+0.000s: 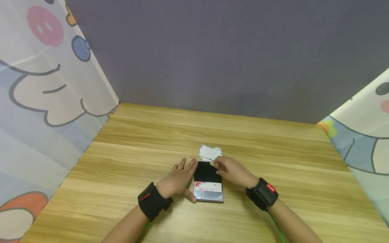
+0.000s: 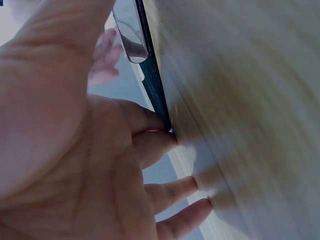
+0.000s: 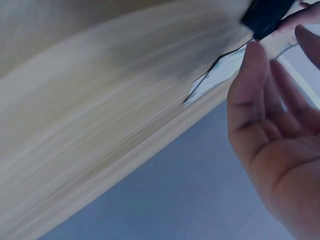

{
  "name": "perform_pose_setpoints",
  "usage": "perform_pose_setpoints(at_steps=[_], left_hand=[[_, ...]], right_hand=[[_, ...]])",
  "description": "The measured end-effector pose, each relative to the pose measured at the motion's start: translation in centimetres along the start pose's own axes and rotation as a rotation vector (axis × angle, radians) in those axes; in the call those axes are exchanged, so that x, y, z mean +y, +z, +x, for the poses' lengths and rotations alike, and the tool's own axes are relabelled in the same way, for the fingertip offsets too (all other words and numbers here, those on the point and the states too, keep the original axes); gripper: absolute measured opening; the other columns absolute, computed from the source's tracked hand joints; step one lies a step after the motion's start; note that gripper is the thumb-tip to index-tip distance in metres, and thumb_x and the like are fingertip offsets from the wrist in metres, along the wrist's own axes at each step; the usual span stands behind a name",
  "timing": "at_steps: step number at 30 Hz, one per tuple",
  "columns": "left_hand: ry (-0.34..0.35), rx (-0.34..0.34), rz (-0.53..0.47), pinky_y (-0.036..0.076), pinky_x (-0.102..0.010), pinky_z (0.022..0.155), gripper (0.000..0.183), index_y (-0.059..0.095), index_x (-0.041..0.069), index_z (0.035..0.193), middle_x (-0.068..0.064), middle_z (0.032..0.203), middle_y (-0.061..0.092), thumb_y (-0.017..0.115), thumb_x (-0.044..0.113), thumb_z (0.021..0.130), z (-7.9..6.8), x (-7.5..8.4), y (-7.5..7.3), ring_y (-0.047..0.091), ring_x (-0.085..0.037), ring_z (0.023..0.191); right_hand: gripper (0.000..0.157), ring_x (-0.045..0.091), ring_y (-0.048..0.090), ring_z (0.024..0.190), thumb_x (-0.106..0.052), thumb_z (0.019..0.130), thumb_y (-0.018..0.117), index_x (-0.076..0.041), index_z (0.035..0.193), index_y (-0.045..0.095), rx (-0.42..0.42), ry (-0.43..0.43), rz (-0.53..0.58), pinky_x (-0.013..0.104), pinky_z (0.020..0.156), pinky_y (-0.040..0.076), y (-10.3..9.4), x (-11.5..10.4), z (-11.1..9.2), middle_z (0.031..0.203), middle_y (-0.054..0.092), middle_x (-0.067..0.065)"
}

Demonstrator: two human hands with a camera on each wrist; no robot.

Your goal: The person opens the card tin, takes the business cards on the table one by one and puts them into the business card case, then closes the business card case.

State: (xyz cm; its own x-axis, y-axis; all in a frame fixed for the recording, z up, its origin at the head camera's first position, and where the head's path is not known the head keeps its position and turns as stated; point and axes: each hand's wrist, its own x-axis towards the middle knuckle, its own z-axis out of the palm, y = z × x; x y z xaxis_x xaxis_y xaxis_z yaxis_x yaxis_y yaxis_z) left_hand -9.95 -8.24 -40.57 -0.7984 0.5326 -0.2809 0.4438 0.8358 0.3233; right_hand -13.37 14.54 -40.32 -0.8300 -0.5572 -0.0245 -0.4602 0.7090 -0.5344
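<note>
A black card holder (image 1: 208, 172) lies unfolded on the wooden table, with a white card (image 1: 208, 186) printed with pink flowers in its lower half. My left hand (image 1: 179, 179) lies along the holder's left side, fingers extended and fingertips on the table at its upper left edge. In the left wrist view the holder's dark edge (image 2: 154, 82) meets two of those fingertips. With curled fingers, my right hand (image 1: 232, 170) holds the holder's upper right corner. That corner (image 3: 267, 20) shows beside the fingertips in the right wrist view. The right palm partly hides the holder's right edge.
Several white cards (image 1: 210, 152) with green leaf print lie overlapping just beyond the holder. A grey panel (image 1: 212, 60) rises along the table's back edge. Cartoon-printed curtains (image 1: 60, 87) hang at both sides. Wood table (image 1: 121, 175) extends around the hands.
</note>
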Motion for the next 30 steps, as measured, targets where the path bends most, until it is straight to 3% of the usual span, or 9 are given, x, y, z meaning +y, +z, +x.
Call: perform_pose_setpoints(at_steps=[6, 11, 20, 30], left_hand=[[-0.001, -0.011, -0.015, 0.021, -0.056, 0.107, 0.122, 0.011, 0.005, 0.147, -0.01, 0.154, 0.009, 0.076, 0.054, 0.056, 0.0, 0.0, 0.0, 0.007, -0.041, 0.139], [0.006, -0.005, -0.025, 0.02, -0.057, 0.106, 0.122, 0.011, 0.005, 0.147, -0.011, 0.154, 0.01, 0.077, 0.053, 0.056, -0.2, 0.1, 0.0, 0.007, -0.042, 0.138], [0.004, -0.005, -0.014, 0.021, -0.056, 0.107, 0.122, 0.012, 0.005, 0.147, -0.011, 0.154, 0.011, 0.076, 0.054, 0.056, -0.2, 0.1, -0.1, 0.008, -0.042, 0.139], [0.0, -0.008, -0.004, 0.021, -0.056, 0.106, 0.122, 0.012, 0.005, 0.147, -0.01, 0.154, 0.011, 0.076, 0.055, 0.056, -0.1, 0.0, 0.0, 0.008, -0.041, 0.139]], right_hand=[[0.037, 0.02, 0.057, 0.089, -0.006, 0.08, 0.066, 0.0, 0.115, 0.055, 0.072, 0.095, -0.022, 0.034, 0.075, 0.049, -0.3, 0.7, 0.6, 0.099, 0.061, 0.011], [0.042, 0.028, 0.057, 0.1, -0.007, 0.081, 0.066, 0.004, 0.12, 0.052, 0.093, 0.116, -0.031, 0.039, 0.082, 0.049, -0.7, 1.3, 0.9, 0.11, 0.058, 0.017], [0.048, 0.03, 0.053, 0.106, -0.011, 0.08, 0.068, 0.004, 0.122, 0.05, 0.104, 0.158, -0.095, 0.042, 0.088, 0.047, -0.6, 2.1, 1.9, 0.113, 0.053, 0.018], [0.054, 0.034, 0.047, 0.11, -0.018, 0.078, 0.071, 0.004, 0.123, 0.051, 0.093, 0.218, -0.094, 0.044, 0.091, 0.044, -0.5, 2.4, 2.5, 0.117, 0.051, 0.018]])
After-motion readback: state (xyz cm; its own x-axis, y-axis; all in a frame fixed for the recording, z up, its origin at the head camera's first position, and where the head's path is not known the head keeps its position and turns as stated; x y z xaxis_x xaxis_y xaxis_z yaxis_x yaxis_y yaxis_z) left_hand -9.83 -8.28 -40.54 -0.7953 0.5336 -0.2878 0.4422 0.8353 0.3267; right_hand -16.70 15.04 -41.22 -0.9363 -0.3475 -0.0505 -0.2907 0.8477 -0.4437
